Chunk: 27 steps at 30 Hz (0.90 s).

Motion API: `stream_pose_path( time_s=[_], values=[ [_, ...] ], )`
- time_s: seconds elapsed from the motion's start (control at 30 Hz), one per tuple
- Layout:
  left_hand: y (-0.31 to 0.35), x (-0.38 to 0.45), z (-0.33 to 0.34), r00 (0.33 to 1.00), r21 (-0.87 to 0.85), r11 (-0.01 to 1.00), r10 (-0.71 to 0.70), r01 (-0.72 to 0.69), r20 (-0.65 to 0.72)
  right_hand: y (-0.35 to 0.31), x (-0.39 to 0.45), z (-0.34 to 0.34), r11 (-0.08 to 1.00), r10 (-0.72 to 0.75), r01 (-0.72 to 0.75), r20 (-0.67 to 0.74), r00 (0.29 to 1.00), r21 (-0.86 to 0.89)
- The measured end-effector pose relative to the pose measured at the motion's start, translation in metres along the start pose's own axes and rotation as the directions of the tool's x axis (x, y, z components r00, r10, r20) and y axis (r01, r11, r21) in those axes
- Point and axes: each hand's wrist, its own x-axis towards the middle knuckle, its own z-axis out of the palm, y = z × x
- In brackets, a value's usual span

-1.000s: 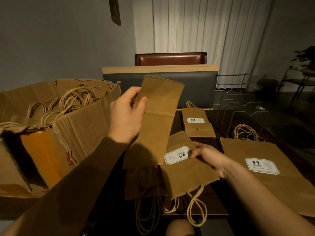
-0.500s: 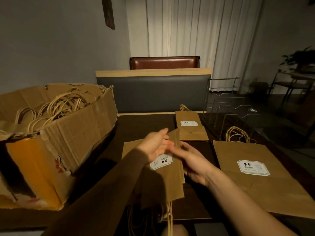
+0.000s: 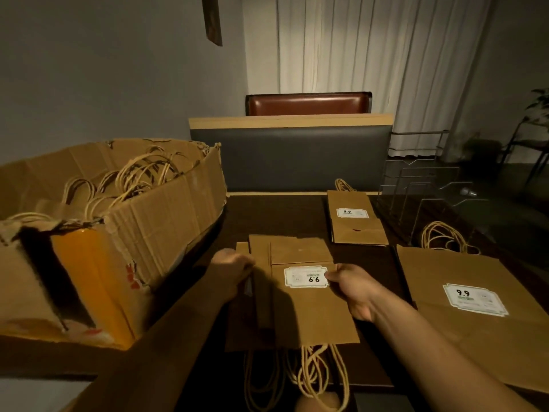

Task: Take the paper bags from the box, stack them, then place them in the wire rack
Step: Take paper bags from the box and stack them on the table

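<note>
A small stack of flat brown paper bags lies on the dark table in front of me, white 9.9 label up, rope handles hanging over the near edge. My left hand grips the stack's left edge. My right hand pinches its right edge beside the label. A torn cardboard box at the left holds more bags with rope handles. The wire rack stands at the back right of the table.
A smaller folded bag lies behind the stack. A large bag with a 9.9 label lies flat at the right, its handles toward the rack. A grey padded bench back and a brown chair stand behind the table.
The bag my left hand held up was laid down on the stack. Both hands then moved apart to the stack's left and right edges, squaring it on the table.
</note>
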Motion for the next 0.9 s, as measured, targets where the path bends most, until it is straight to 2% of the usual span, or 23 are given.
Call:
stream_pose_path(
  time_s=[0.07, 0.13, 0.23, 0.27, 0.3, 0.33, 0.37, 0.43, 0.47, 0.5, 0.53, 0.6, 0.67, 0.73, 0.77, 0.83, 0.9],
  values=[
    [-0.002, 0.006, 0.007, 0.999, -0.143, 0.989, -0.033, 0.029, -0.025, -0.001, -0.001, 0.003, 1.000, 0.001, -0.001, 0.012, 1.000, 0.002],
    [-0.002, 0.006, 0.010, 0.996, -0.194, 0.977, -0.093, 0.094, 0.014, -0.003, -0.005, 0.001, 1.000, 0.008, -0.008, 0.043, 0.999, 0.004],
    [0.006, 0.006, 0.008, 0.984, -0.209, 0.972, 0.133, -0.107, 0.117, -0.011, -0.013, -0.010, 1.000, 0.007, -0.008, 0.073, 0.997, 0.013],
    [0.013, 0.007, 0.005, 0.983, -0.225, 0.961, 0.175, -0.159, 0.052, -0.015, -0.016, -0.015, 1.000, -0.002, 0.000, 0.076, 0.997, 0.024],
    [0.023, 0.006, 0.001, 0.977, -0.204, 0.958, 0.186, -0.204, -0.102, -0.019, -0.020, -0.021, 0.999, -0.015, 0.013, 0.071, 0.997, 0.030],
    [0.033, 0.006, -0.005, 0.931, -0.147, 0.950, 0.227, -0.277, -0.286, -0.022, -0.024, -0.027, 0.999, -0.032, 0.030, 0.065, 0.997, 0.026],
    [0.044, 0.005, -0.011, 0.860, -0.058, 0.925, 0.323, -0.374, -0.395, -0.026, -0.027, -0.032, 0.999, -0.053, 0.052, 0.055, 0.997, 0.013],
    [0.069, -0.013, -0.015, 0.748, 0.175, 0.846, 0.529, -0.504, -0.402, -0.028, -0.030, -0.036, 0.994, -0.098, 0.099, 0.026, 0.995, -0.045],
    [0.079, -0.022, -0.011, 0.730, 0.287, 0.807, 0.590, -0.517, -0.344, -0.028, -0.031, -0.034, 0.991, -0.117, 0.117, 0.013, 0.993, -0.068],
    [0.086, -0.030, -0.003, 0.746, 0.379, 0.781, 0.607, -0.496, -0.273, -0.028, -0.032, -0.029, 0.988, -0.132, 0.132, 0.008, 0.991, -0.074],
    [0.088, -0.036, 0.010, 0.790, 0.453, 0.769, 0.580, -0.452, -0.197, -0.026, -0.032, -0.022, 0.987, -0.147, 0.148, 0.011, 0.989, -0.061],
    [0.085, -0.045, 0.045, 0.882, 0.527, 0.770, 0.464, -0.359, -0.077, -0.023, -0.031, -0.007, 0.983, -0.182, 0.181, 0.028, 0.983, 0.036],
    [0.070, -0.044, 0.076, 0.962, 0.382, 0.884, 0.262, -0.271, 0.077, -0.023, -0.032, 0.003, 0.975, -0.192, 0.182, 0.065, 0.979, 0.130],
    [0.058, -0.043, 0.092, 0.968, 0.083, 0.993, 0.062, -0.084, 0.245, -0.023, -0.035, 0.006, 0.977, -0.184, 0.171, 0.101, 0.978, 0.132],
    [0.056, -0.043, 0.093, 0.953, -0.066, 0.998, 0.008, 0.012, 0.303, -0.023, -0.036, 0.005, 0.979, -0.181, 0.167, 0.125, 0.976, 0.115],
    [0.054, -0.039, 0.087, 0.939, -0.296, 0.951, 0.013, 0.095, 0.345, -0.019, -0.032, -0.004, 0.985, -0.167, 0.162, 0.101, 0.981, 0.050],
    [0.052, -0.037, 0.065, 0.958, -0.382, 0.922, 0.050, 0.064, 0.281, -0.024, -0.032, -0.017, 0.981, -0.191, 0.191, 0.003, 0.982, -0.023]
  ],
)
